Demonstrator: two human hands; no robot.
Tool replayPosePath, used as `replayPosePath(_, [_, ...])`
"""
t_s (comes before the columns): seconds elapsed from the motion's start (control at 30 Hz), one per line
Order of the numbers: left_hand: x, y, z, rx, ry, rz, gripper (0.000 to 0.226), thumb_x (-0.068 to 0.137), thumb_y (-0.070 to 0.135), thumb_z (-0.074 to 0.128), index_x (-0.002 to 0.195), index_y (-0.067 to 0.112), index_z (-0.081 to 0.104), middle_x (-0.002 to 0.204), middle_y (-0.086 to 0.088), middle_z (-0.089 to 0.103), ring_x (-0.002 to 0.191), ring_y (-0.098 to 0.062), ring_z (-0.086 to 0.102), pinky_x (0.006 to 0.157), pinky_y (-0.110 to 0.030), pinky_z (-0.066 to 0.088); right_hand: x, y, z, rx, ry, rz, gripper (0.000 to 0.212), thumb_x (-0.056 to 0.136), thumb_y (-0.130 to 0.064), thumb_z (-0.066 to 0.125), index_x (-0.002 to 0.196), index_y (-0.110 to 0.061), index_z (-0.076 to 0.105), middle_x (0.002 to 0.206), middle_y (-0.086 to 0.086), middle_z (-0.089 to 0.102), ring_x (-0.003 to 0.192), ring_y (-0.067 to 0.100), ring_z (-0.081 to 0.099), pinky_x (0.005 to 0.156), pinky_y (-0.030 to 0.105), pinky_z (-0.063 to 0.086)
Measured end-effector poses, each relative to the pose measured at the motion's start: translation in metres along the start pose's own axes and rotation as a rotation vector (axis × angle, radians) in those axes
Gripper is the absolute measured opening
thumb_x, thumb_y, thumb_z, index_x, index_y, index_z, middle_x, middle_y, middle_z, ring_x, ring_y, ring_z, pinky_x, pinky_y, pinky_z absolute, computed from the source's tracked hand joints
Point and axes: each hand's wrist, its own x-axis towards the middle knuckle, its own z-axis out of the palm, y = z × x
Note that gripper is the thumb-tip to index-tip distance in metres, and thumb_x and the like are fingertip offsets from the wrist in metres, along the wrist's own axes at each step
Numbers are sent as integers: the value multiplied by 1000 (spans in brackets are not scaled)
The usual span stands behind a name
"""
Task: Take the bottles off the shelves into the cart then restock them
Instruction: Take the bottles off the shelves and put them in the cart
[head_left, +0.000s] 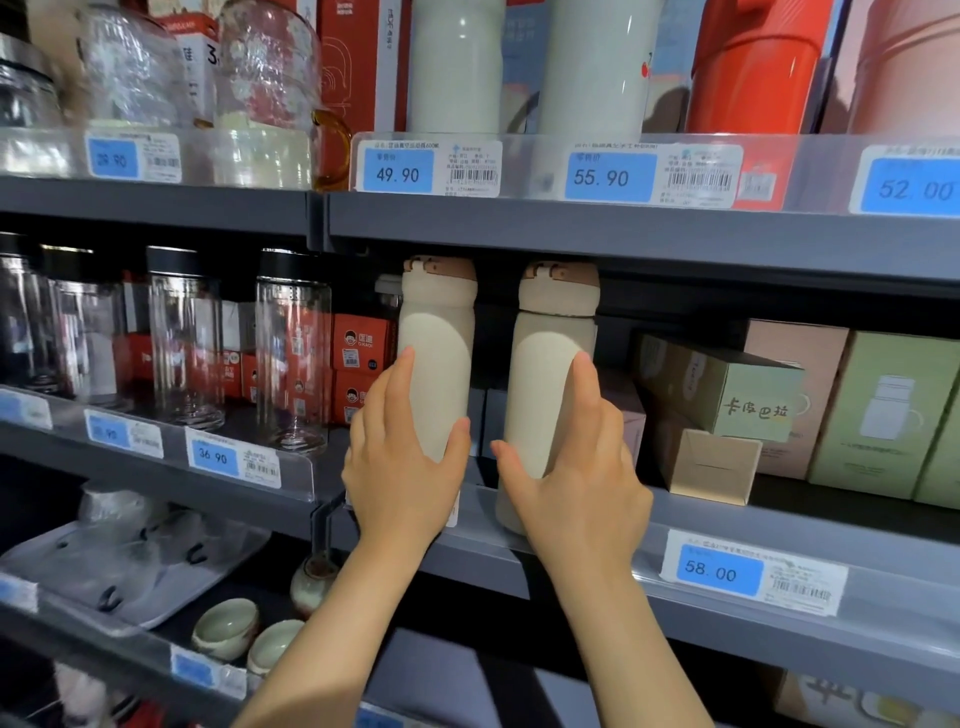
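Grey shop shelf (571, 540): left hand (400, 467) and right hand (576, 467) each grasp a cream flask, left flask (436, 358) and right flask (545, 374), at its front edge, seemingly mid-restock or mid-removal; next, a steady upright hold.

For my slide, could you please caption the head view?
Left hand and right hand each grip a cream bottle on the shelf.

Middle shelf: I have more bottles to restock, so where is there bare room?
Bare shelf shows right of the right bottle, before the green boxes, past the small tan box. Left of the left bottle, glass bottles crowd it.
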Motion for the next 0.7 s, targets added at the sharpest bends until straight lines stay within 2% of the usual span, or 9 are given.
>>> replayPosePath(0.07, [0, 0, 0, -4, -1, 0, 79, 85, 34, 69, 144, 41, 17, 149, 2, 40, 130, -23, 38, 93, -48, 42, 1, 2, 1, -11, 32, -21, 105, 65, -56, 76, 147, -27, 17, 120, 9, 58, 86, 31, 63, 48, 38, 51])
replayPosePath(0.17, [0, 1, 0, 13, -9, 5, 77, 84, 40, 62, 146, 39, 16, 150, 1, 38, 130, -23, 37, 95, -48, 41, -1, 7, 0, 59, 83, -62, 98, 70, -61, 69, 146, -26, 19, 129, 11, 52, 101, 29, 57, 56, 41, 54])
replayPosePath(0.3, [-5, -2, -1, 30, -23, 34, 73, 85, 53, 48, 148, 39, 13, 155, -3, 29, 135, -21, 30, 104, -48, 34, -16, 23, -8, 241, 184, -254, 69, 83, -42, 66, 139, -18, 34, 127, 13, 53, 112, 24, 51, 83, 42, 51])
replayPosePath(0.37, [-18, -7, -4, 41, -14, 91, 69, 89, 52, 44, 149, 35, 15, 157, -4, 24, 140, -24, 27, 110, -46, 25, -28, 33, -13, 300, 174, -310, 61, 83, -31, 68, 135, -16, 39, 124, 15, 55, 114, 25, 51, 90, 40, 48])
replayPosePath(0.47, [-54, -15, -19, -13, 14, 139, 62, 93, 42, 47, 148, 33, 23, 156, 0, 24, 142, -21, 26, 114, -45, 22, -54, 37, -20, 384, 114, -338, 52, 83, -21, 67, 129, -15, 45, 121, 16, 58, 113, 25, 53, 93, 37, 46])
replayPosePath(0.53, [-84, -23, -34, -26, 41, 197, 55, 92, 30, 53, 144, 26, 35, 148, -2, 37, 137, -16, 34, 113, -42, 29, -75, 33, -18, 432, 27, -385, 43, 86, -18, 62, 126, -14, 48, 119, 18, 60, 112, 27, 55, 96, 33, 46])
replayPosePath(0.6, [-114, -36, -55, 20, 30, 224, 50, 91, 23, 55, 138, 15, 42, 136, -2, 48, 129, -13, 44, 110, -33, 35, -99, 25, -10, 525, -101, -436, 35, 89, -15, 59, 123, -12, 50, 118, 18, 60, 109, 28, 58, 94, 33, 48])
replayPosePath(0.7, [-160, -61, -96, 33, -79, 50, 36, 91, 23, 56, 127, 18, 52, 122, 11, 55, 112, -11, 56, 97, -23, 44, -137, 9, 8, 701, -289, -440, 27, 92, -14, 56, 118, -9, 55, 119, 13, 60, 107, 25, 60, 89, 30, 51])
